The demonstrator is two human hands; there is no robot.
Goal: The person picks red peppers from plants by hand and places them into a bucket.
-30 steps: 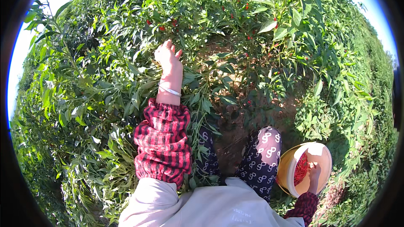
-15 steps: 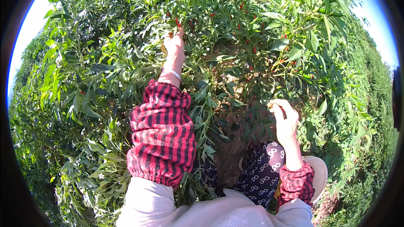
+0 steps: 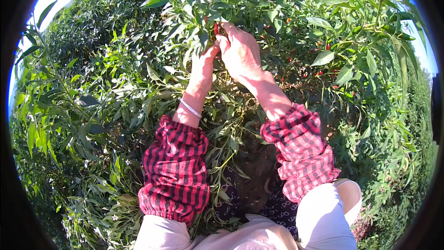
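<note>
Both hands reach up together into a leafy chili plant (image 3: 185, 14) in the upper middle. My right hand (image 3: 241, 54) has its fingers curled and closed at a slim red chili pepper (image 3: 216, 28), which shows beside its fingertips. Just below and left of it is my left hand (image 3: 201, 70), its thumb raised toward the same pepper. Its fingers look closed among the leaves, which partly cover them, so what they grip is hidden. A pale bangle (image 3: 190, 108) circles my left wrist.
More red chilies (image 3: 319, 73) hang among foliage to the right. A tall branch with green peppers (image 3: 393, 28) rises at upper right. Drooping stems (image 3: 226, 132) cross between my forearms, above shaded soil (image 3: 254, 176). A pale round object (image 3: 350, 196) sits by my right upper arm.
My right hand has gone from low on the right, above my knee, up and left to meet my left hand at the red chili. The view has shifted slightly over the plants.
</note>
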